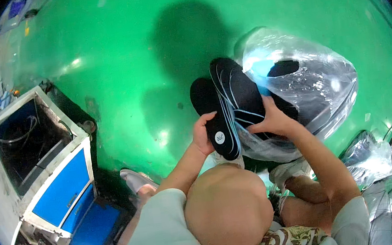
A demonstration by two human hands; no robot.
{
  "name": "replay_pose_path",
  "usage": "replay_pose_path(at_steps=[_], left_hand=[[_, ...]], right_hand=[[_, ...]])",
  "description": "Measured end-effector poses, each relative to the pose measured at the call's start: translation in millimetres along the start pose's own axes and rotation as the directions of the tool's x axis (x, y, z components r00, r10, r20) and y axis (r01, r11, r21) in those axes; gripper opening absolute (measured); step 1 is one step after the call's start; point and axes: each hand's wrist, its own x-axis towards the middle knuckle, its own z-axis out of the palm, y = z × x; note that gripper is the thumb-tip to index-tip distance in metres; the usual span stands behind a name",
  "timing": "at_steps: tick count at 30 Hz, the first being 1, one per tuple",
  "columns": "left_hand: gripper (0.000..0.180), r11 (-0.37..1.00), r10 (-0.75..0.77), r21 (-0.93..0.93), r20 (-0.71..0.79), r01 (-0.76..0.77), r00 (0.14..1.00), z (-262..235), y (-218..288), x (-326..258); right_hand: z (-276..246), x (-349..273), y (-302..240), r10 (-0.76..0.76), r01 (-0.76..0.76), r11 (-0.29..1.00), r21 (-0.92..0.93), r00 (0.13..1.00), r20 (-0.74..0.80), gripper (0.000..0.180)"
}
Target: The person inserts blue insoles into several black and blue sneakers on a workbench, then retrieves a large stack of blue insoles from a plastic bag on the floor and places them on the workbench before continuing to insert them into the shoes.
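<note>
My left hand (203,135) is closed on the near end of a stack of black insoles (208,102) with light blue edges. A round white sticker (220,137) sits on the outermost one. Right beside it, my right hand (275,118) has its thumb and fingers around more black insoles (239,85), partly fanned out against the left stack. Behind these lies a large clear plastic bag (325,75), with further dark shapes showing inside through the film. Some of its plastic hangs below my right hand.
Under everything is a green floor (122,82). At left stands a white-framed machine (52,186) with blue panels. More clear plastic bags (371,157) lie at the lower right. My bent knee (228,206) is close beneath my hands.
</note>
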Motion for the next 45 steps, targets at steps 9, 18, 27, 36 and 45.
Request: replay_pose_path(at_steps=[9, 18, 27, 36, 45], left_hand=[[0.03, 0.931, 0.349, -0.182, 0.199, -0.315, 0.916, 88.7, 31.9, 32.5], [0.039, 0.954, 0.283, -0.227, 0.463, -0.197, 0.84, 113.5, 37.0, 48.6], [0.033, 0.851, 0.523, -0.164, 0.194, -0.498, 0.83, 111.9, 32.6, 53.6], [0.04, 0.81, 0.438, 0.345, 0.181, -0.474, 0.881, 120.3, 78.5, 22.4], [0.02, 0.428, 0.703, 0.802, -0.005, -0.417, 0.712, 64.9, 145.9, -5.0]], right_hand=[[-46.9, -3.3, -48.9, -0.03, 0.066, 0.913, 0.403, 0.995, -0.094, 0.122], [-57.3, 9.3, -34.7, 0.013, 0.255, 0.763, 0.594, 0.913, -0.408, 0.106], [-53.3, 12.5, -35.0, -0.304, 0.42, 0.886, 0.195, 0.845, -0.439, 0.115], [-93.0, 6.1, -32.8, 0.053, 0.359, 0.644, 0.676, 0.86, -0.507, 0.093], [-103.7, -5.3, -44.2, 0.029, 0.315, 0.54, 0.78, 0.92, -0.392, 0.077]])
